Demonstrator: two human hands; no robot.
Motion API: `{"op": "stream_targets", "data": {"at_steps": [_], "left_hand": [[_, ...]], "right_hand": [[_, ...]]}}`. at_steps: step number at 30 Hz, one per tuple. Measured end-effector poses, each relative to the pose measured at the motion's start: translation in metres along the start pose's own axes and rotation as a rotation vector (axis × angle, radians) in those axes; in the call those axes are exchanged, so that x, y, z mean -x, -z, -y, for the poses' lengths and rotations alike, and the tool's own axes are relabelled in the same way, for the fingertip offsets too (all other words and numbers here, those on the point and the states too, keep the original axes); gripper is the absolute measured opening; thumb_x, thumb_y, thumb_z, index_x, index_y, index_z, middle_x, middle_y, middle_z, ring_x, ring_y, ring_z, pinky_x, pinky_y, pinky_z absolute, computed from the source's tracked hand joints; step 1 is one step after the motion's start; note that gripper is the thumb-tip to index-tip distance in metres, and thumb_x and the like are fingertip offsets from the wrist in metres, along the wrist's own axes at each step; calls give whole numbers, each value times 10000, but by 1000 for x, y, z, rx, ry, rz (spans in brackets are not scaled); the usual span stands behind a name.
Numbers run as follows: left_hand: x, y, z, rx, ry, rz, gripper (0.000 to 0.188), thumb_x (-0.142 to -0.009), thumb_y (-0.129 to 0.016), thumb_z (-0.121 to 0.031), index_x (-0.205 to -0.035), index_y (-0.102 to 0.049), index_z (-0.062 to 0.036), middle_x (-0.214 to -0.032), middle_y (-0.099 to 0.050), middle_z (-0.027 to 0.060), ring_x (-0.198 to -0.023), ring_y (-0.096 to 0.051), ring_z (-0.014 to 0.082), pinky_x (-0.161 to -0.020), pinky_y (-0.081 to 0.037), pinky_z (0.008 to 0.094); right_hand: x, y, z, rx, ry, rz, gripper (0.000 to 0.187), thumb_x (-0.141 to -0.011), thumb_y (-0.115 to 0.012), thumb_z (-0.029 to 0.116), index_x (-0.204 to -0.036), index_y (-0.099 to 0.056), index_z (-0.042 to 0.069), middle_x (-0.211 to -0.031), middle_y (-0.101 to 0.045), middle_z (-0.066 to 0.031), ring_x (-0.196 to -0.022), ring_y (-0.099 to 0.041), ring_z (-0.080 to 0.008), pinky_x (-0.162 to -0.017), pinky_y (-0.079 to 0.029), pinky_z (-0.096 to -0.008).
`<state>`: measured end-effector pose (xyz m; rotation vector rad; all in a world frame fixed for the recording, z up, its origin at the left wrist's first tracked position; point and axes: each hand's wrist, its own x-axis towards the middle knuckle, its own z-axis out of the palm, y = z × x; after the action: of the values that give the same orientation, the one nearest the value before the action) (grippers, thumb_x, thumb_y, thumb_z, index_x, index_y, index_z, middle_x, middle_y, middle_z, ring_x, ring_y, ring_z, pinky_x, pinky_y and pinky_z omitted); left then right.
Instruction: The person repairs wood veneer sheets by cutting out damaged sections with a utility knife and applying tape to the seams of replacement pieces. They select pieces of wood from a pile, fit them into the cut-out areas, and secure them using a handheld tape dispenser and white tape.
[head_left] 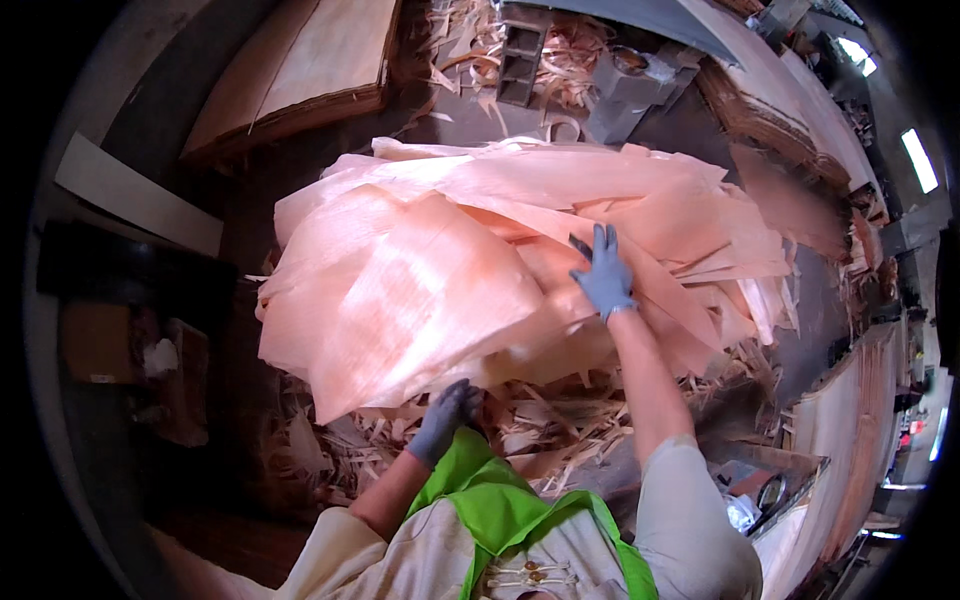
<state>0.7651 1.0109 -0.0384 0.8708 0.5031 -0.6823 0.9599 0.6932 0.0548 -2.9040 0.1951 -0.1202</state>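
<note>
A large loose heap of thin pinkish wood veneer sheets (430, 290) lies in front of me, its layers overlapping and curling at the edges. My right hand (605, 275), in a grey glove, rests on the sheets right of the middle, fingers spread. Close to my body, at the heap's near edge, is my left hand (445, 415), also gloved. Its fingers are curled together, and what they hold, if anything, cannot be made out. A green apron (470, 480) hangs below that hand.
Veneer scraps (540, 430) litter the area between the heap and me. A flat stack of sheets (310, 70) stands far left, others (770, 120) far right. Beyond the heap are a grey metal block (630, 90) and curled shavings (575, 45). A cardboard box (97, 342) sits at left.
</note>
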Motion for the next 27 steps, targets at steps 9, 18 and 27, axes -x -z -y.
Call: {"op": "stream_targets", "data": {"at_steps": [9,18,27], "left_hand": [[-20,-1,-25,-940,-304,-130,628,-862,-608,-275,-1353,-340,11,-1311,-442,235,-1162,-502,331,-917,-445,396],[-19,-2,-45,-1137,-596,-407,579,-758,-714,-260,-1210,-455,-8,-1087,-518,226,-928,-555,328,-815,-468,386],[9,-66,-175,-186,-899,-454,664,-907,-530,-199,-1445,-158,-85,-1446,-258,111,-1256,-387,275,-966,-401,391]], "right_hand": [[-112,-11,15,51,62,-13,138,-792,-596,213,-916,-585,152,-840,-644,-160,-782,-620,-380,-655,-485,-502],[-128,126,33,27,112,-227,204,-767,-634,204,-949,-604,116,-916,-663,-120,-849,-620,-347,-678,-491,-431],[-111,185,35,34,31,-392,209,-795,-611,244,-979,-643,151,-914,-661,-140,-865,-622,-364,-725,-506,-439]]}}
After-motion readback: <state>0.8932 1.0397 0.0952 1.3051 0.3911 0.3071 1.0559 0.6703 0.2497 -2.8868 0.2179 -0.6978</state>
